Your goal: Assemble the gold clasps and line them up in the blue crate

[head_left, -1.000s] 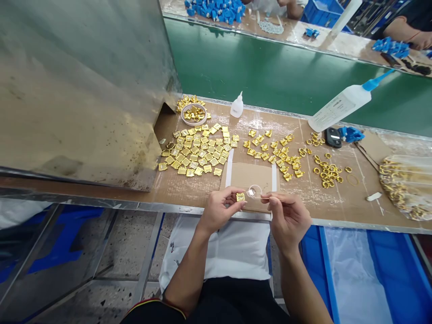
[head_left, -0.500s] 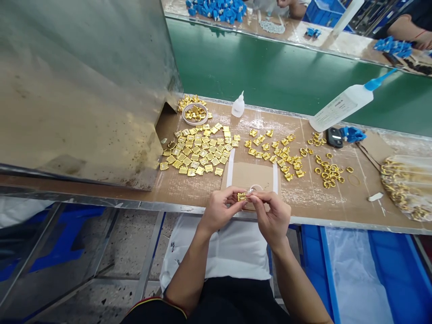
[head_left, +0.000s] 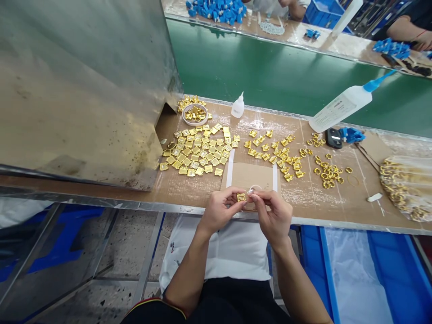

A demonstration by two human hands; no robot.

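- Pale round rim: partly hidden behind right hand, its fingertips pinching something thin, barely discernible.
- Small squarish gold metal piece: clamped in left hand's fingertips, recessed face up; long axis unclear.

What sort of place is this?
Probably a small-parts assembly workshop: many gold pieces lie on a long workbench with a blue-tipped bottle, and blue parts are heaped on another bench beyond.
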